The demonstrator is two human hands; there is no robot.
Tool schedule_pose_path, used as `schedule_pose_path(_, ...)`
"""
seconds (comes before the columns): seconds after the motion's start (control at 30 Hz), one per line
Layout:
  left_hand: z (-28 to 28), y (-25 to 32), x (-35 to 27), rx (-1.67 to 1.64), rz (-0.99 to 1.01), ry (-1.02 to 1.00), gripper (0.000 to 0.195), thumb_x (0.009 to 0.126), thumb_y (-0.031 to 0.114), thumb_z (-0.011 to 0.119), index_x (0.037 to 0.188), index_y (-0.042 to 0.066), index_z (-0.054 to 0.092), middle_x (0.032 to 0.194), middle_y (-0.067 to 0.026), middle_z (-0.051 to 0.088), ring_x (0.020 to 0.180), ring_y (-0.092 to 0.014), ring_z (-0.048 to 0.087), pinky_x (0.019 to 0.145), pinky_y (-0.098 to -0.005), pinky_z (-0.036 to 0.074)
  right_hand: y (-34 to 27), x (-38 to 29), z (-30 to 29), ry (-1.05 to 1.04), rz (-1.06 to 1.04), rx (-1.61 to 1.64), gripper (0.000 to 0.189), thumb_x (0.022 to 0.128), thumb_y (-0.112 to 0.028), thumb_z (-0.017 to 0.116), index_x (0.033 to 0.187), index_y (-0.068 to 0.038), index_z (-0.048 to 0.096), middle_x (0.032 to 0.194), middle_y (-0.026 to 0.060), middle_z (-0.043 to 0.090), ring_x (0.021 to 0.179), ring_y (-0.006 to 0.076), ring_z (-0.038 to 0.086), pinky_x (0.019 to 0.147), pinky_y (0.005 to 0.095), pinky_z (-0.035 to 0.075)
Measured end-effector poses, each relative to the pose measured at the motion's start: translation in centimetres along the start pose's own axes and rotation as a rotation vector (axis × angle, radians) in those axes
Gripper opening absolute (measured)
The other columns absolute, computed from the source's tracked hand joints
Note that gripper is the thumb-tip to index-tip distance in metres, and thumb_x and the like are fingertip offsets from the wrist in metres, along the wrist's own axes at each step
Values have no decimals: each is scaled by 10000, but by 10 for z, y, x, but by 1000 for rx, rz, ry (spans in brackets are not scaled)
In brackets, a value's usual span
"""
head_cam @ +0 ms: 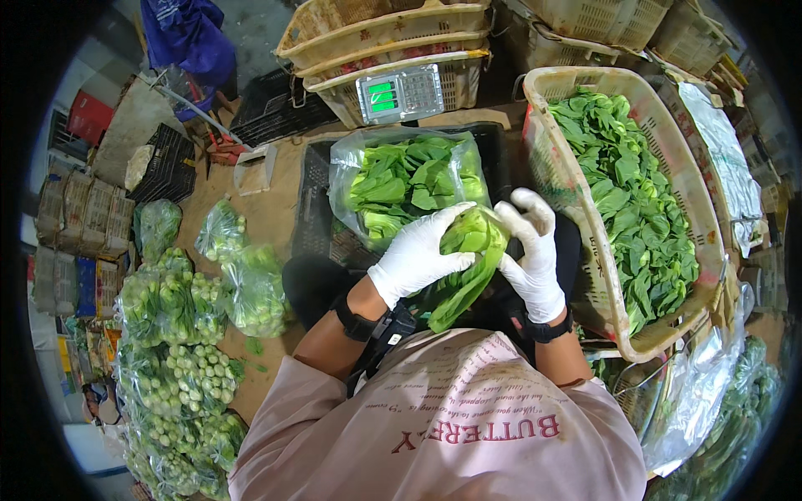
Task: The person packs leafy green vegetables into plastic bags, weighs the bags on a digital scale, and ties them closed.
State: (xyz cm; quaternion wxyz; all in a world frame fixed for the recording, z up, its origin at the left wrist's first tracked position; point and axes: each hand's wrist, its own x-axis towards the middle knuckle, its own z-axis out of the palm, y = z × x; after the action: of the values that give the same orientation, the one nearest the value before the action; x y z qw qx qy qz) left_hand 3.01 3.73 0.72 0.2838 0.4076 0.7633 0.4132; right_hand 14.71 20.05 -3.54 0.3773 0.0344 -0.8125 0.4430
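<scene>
In front of my chest, my left hand [416, 253], in a white glove, grips a head of bok choy [473, 241]. One long leaf of it hangs down toward my shirt. My right hand [532, 250], also gloved in white, is at the right side of this head with fingers curled and spread. Its fingertips are at the stem end; whether they pinch a leaf I cannot tell. Just beyond my hands, a clear plastic bag [344, 160] holds more bok choy [407, 175]. The bag rests in a black plastic crate [313, 194].
A digital scale display [400, 94] stands beyond the crate, before stacked plastic baskets [388, 44]. To my right is a large beige basket [601, 263] of loose bok choy [633, 188]. Filled bags of greens [182, 369] pile at left. A dustpan [255, 169] lies on the floor.
</scene>
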Motion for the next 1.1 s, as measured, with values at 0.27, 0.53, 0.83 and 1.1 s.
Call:
schedule_pose_path(0.27,26,5,14,-172,221,-115,714,709,175,786,1336,62,463,1242,-146,567,1142,-258,547,989,-323,413,-17,-32,-37,516,490,599,110,897,-41,584,953,-34,677,898,81,646,643,103,561,525,208,415)
schedule_pose_path(0.53,50,15,23,-437,229,-104,745,701,156,790,1353,70,440,1240,-127,543,1148,-234,526,1001,-326,397,-98,-36,-104,-16,113,745,343,877,-208,613,1188,-83,542,1178,93,542,1010,215,573,774,295,466)
schedule_pose_path(0.83,32,21,12,-556,140,-385,634,901,338,533,1429,38,350,1418,-110,419,1236,-204,437,1077,-341,303,-59,-45,-51,150,593,644,788,768,-111,747,1429,-84,320,1348,70,459,1236,181,446,1044,331,356)
schedule_pose_path(1.1,38,7,4,-1202,-205,-602,467,1005,363,415,1312,21,495,1242,-77,575,1094,-142,559,944,-285,450,-40,-28,-35,-44,211,171,760,757,-336,746,1381,-59,411,1381,163,403,1289,290,392,1050,393,344)
